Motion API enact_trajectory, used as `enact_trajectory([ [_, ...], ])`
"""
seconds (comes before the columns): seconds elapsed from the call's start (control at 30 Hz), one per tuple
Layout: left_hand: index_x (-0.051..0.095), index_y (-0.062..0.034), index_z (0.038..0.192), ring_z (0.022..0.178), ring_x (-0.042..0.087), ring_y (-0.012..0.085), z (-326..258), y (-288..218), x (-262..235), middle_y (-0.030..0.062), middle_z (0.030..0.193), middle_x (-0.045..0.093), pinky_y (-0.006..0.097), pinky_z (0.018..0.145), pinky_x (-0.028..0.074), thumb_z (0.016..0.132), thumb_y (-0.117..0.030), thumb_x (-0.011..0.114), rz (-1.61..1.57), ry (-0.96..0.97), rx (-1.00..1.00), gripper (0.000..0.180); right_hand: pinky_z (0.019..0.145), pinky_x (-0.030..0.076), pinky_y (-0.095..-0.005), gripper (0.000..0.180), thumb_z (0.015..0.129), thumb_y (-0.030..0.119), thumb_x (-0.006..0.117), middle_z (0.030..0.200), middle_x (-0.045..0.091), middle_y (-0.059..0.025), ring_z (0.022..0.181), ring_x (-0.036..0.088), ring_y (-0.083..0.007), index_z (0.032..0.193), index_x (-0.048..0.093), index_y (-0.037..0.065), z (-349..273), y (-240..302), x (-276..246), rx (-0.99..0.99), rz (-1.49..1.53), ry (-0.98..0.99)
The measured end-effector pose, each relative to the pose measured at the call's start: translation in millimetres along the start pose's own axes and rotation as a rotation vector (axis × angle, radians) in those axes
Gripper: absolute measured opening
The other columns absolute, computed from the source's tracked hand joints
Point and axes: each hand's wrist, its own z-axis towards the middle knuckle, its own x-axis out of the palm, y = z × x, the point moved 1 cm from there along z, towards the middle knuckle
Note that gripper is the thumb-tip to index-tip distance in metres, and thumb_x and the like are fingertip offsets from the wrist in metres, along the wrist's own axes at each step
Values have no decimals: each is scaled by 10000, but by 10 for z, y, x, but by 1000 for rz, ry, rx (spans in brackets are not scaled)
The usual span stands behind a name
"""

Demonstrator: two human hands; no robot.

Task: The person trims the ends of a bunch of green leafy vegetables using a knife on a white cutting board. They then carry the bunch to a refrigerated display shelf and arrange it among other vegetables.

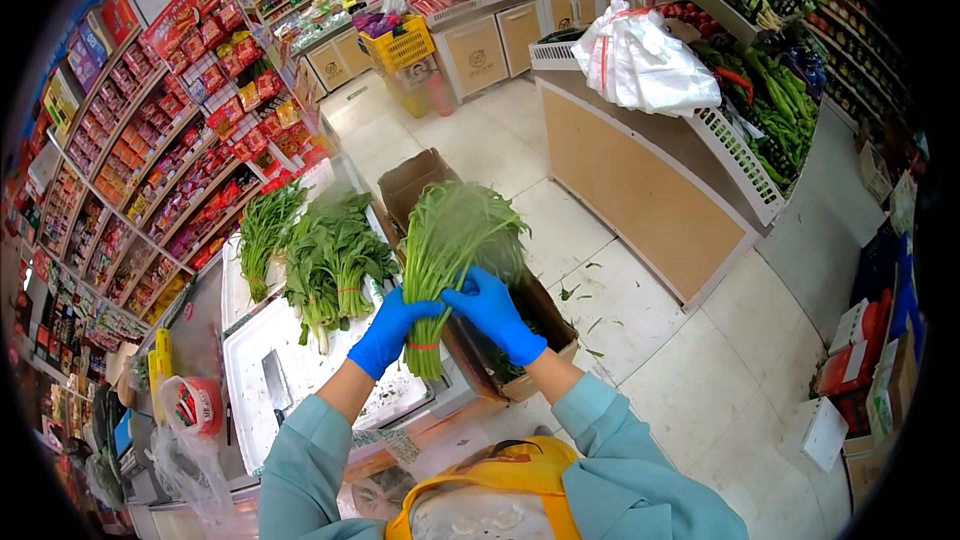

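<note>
A bundle of long-stemmed leafy greens [440,240] is held up in front of me, leaves pointing away and cut stem ends toward me. A red band circles its stems near the lower end. My left hand [393,330], in a blue glove, wraps round the stems from the left, just above the band. My right hand [497,318], gloved too, grips the stems from the right, its fingertips at their front. To the left, more bundled greens [335,255] lie across white foam trays [330,380]. A flat-bladed knife [275,380] rests on the nearer tray.
An open cardboard box [415,180] stands beyond and below the bundle, with greens inside. Leaf scraps lie on the tiled floor [640,340]. A vegetable stand [640,180] bearing white plastic bags [645,60] is at right. Left are a red-labelled tub [197,405] and packed snack shelves [150,140].
</note>
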Motion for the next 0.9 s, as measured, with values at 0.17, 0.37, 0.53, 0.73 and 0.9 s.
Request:
enact_trajectory([
  [0.17, 539, -4, 1125, 870, 606, 177, 70, 79, -82, 80, 1012, 619, 300, 784, 488, 732, -69, 681, -93, -5, 10, 423, 643, 478, -258, 421, 743, 194, 710, 808, 592, -78, 688, 562, -113, 1078, 547, -2, 48, -71, -26, -66, 30, -33],
  [0.37, 533, 0, 1127, 869, 605, 176, 146, 122, -119, 79, 1001, 618, 310, 773, 491, 734, -60, 676, -104, -38, 4, 422, 587, 469, -277, 459, 710, 172, 739, 818, 542, -69, 648, 560, -144, 1101, 538, 41, -79, -80, 59, -493, -473, -438],
  [0.53, 539, 3, 1109, 853, 604, 174, 185, 170, -54, 86, 987, 618, 308, 763, 491, 726, -43, 674, -186, -20, -36, 409, 633, 475, -318, 221, 750, 196, 670, 791, 597, -115, 681, 594, -238, 919, 631, 59, -17, 19, 40, -360, -511, -273],
  [0.73, 537, 5, 1103, 842, 609, 181, 230, 156, -47, 90, 985, 619, 301, 759, 494, 724, -24, 664, 55, -81, -1, 401, 618, 468, -307, 164, 804, 188, 609, 743, 586, -104, 661, 583, -217, 864, 602, 36, 75, -153, -18, -455, -609, -228],
  [0.9, 530, 7, 1111, 840, 613, 191, 282, 158, -106, 97, 987, 622, 303, 752, 497, 728, -28, 663, -112, -82, -1, 406, 618, 450, -272, 153, 901, 157, 500, 789, 582, -74, 645, 539, -140, 869, 551, 16, 91, -484, -45, -203, 80, -33],
])
